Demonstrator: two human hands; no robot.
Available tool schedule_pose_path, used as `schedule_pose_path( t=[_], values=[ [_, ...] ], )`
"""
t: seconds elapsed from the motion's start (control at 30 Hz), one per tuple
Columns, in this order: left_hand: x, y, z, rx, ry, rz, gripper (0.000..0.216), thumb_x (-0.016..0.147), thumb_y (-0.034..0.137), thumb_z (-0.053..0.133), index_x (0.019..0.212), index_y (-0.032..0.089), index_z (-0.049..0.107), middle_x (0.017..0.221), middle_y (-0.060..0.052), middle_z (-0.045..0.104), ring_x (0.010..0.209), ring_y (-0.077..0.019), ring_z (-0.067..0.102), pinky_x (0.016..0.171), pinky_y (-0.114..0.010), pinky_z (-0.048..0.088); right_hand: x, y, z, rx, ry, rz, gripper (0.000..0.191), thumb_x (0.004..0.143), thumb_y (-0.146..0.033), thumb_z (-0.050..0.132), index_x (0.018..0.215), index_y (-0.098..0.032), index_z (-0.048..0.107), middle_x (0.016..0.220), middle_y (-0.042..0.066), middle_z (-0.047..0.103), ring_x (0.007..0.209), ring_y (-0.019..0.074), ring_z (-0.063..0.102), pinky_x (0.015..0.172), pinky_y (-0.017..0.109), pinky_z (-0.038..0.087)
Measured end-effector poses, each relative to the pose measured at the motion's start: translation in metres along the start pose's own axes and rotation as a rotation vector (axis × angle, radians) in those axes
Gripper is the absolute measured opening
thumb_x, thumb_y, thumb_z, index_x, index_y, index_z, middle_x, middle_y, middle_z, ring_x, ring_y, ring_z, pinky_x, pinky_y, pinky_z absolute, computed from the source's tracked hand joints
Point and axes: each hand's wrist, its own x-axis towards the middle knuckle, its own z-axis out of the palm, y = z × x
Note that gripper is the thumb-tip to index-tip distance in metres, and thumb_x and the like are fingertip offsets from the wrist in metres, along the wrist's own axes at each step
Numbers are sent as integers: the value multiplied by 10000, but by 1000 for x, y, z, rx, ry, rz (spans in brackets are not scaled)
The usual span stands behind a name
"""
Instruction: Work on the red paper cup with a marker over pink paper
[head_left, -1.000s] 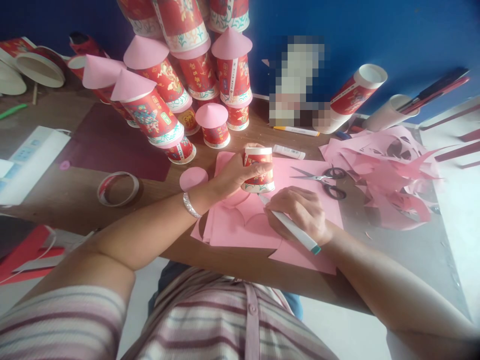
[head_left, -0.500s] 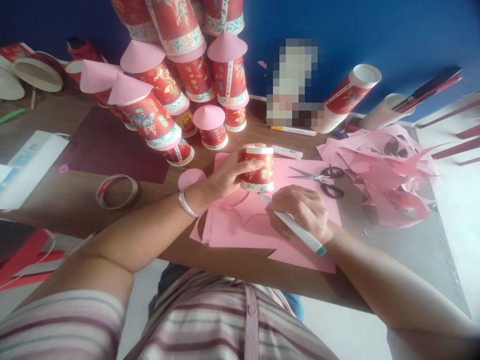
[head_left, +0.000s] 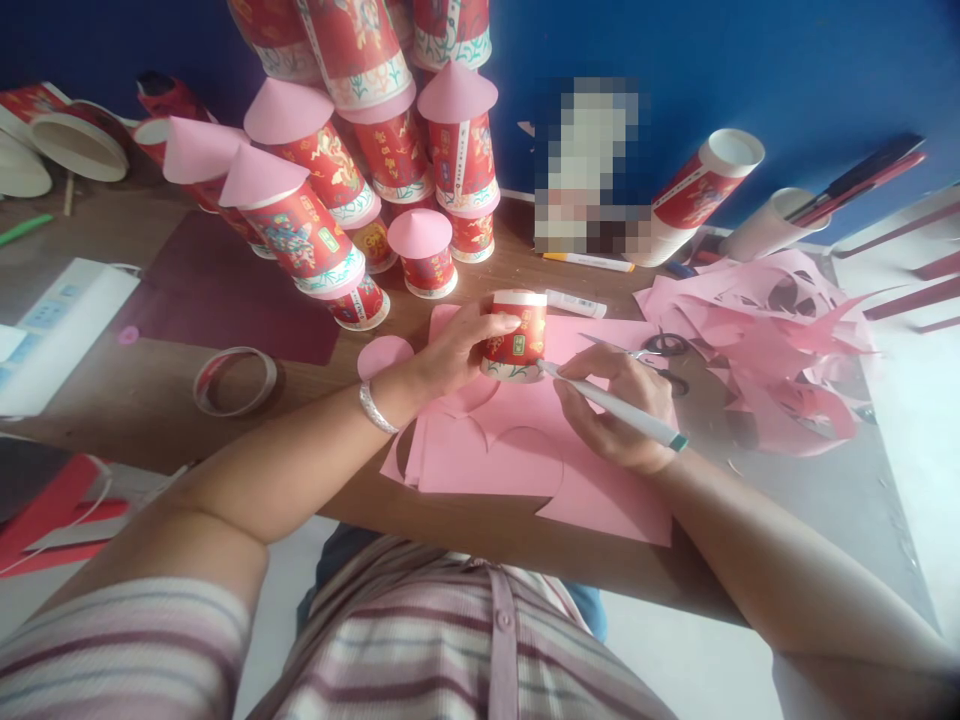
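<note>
My left hand (head_left: 466,348) is closed around a red paper cup (head_left: 519,336) with gold figures and a white band carrying green leaf-like strokes. Between the fingers of my right hand (head_left: 621,405) is a white marker pen (head_left: 626,408) with a green end. Its tip meets the white band at the cup's lower right, though whether it presses there I cannot tell. Pink paper sheets (head_left: 480,465) with curved cuts lie under both hands. Partly behind my right hand are scissors (head_left: 664,345) with black handles.
Red cup towers with pink cone roofs (head_left: 266,178) stand at the back left. A tape roll (head_left: 235,382) lies left of my forearm. Pink paper scraps (head_left: 787,340) heap up on the right, near a pen holder (head_left: 795,220). A glue tube (head_left: 576,304) lies behind the cup.
My right hand has moved right and slightly up, taking the marker tip from the cup's lower middle to its lower right edge. The cup has turned a little in my left hand.
</note>
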Motion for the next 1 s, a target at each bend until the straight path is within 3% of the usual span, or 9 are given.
schedule_pose_path(
  t=[0.37,0.8,1.0],
  values=[
    [3,-4,-1,-37,-44,31,353,902,488,872,1029,189,735,848,-21,727,746,-181,706,691,-304,593,0,-1,-1,17,-48,23,189,1046,-112,723,1073,-298,708,893,21,835,708,216,805,603,364,687],
    [3,-8,-4,-10,-141,85,335,1013,512,832,939,190,778,866,-70,807,822,-228,804,761,-335,654,1,2,2,67,-37,-50,212,1036,-86,711,1101,-282,665,888,-12,819,696,169,795,610,296,632],
    [4,-7,-3,-4,-143,91,335,991,514,863,976,186,797,868,-58,798,778,-197,766,708,-303,621,2,3,3,48,-32,-59,195,1059,-107,723,1122,-285,675,902,-1,825,719,174,808,626,291,639]
  ],
)
